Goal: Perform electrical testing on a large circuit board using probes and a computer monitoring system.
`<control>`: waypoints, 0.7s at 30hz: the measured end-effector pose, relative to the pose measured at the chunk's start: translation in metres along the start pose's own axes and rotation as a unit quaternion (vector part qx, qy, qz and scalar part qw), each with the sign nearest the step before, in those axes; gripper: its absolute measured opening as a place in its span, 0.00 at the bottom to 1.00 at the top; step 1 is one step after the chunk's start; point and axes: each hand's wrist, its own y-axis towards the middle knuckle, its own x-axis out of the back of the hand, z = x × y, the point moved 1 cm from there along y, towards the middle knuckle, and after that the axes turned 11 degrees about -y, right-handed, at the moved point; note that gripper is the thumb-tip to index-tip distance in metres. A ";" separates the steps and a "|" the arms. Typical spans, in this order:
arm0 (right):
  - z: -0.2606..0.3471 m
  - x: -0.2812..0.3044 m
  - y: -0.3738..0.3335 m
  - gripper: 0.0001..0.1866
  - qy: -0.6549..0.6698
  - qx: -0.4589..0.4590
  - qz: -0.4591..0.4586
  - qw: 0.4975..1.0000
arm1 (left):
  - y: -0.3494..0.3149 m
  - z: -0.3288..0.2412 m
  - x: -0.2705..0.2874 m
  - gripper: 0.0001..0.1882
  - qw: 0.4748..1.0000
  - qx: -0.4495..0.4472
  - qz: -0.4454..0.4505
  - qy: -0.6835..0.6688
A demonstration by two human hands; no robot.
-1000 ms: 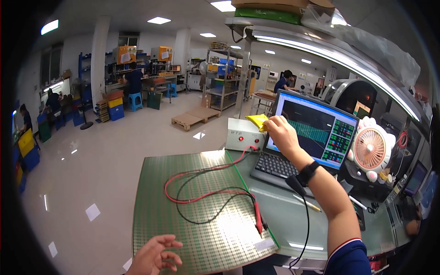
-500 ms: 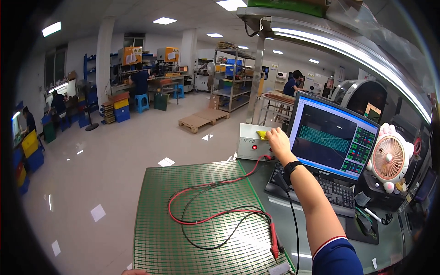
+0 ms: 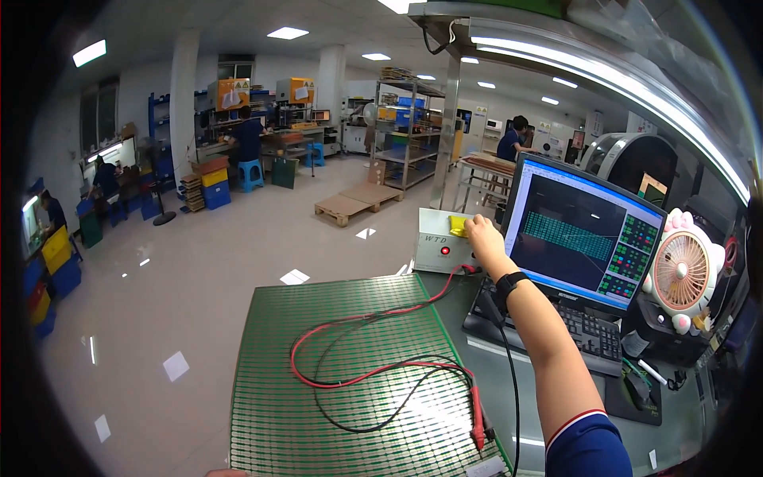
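Observation:
My right hand (image 3: 483, 240) is closed, its fingertips on the edge of a small yellow packet (image 3: 458, 226) at the top of a white test box (image 3: 433, 246). The box has a red light on its front. A black band is round my right wrist. In front of me lies a large green circuit board panel (image 3: 270, 350) with a fine grid. Red and black test leads (image 3: 306, 343) loop across it from the box. The red probe (image 3: 478, 413) rests at the panel's right edge. Only a sliver of my left hand (image 3: 226, 473) shows at the panel's lower left; its fingers are hidden.
A monitor (image 3: 568, 230) and a black keyboard (image 3: 584, 338) stand right of the box, with a pink and white fan (image 3: 682, 274) beyond. A black cable (image 3: 510, 381) runs down the grey bench. A pallet (image 3: 358, 203), shelving (image 3: 405, 143) and several people at work are farther off.
The yellow packet stands up higher and shows more of itself beside my right fingers. My view has shifted slightly. The panel and leads lie as before.

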 end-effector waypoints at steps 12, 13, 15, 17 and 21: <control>-0.046 0.109 -0.077 0.12 0.326 -0.007 0.002 0.945 | -0.014 -0.001 -0.014 0.18 0.994 -0.022 0.110 0.007; -0.048 0.128 -0.095 0.11 0.372 0.021 0.053 0.926 | -0.015 0.002 -0.019 0.18 0.994 -0.019 0.111 0.010; -0.053 0.167 -0.138 0.10 0.430 0.035 0.124 0.894 | -0.017 0.008 -0.034 0.18 0.960 -0.007 0.277 0.029; -0.052 0.202 -0.175 0.10 0.412 0.097 0.162 0.892 | -0.036 0.006 -0.076 0.20 0.887 0.054 0.458 0.024; -0.052 0.243 -0.247 0.10 0.453 0.064 0.242 0.856 | -0.072 0.016 -0.138 0.21 0.753 0.054 0.656 0.019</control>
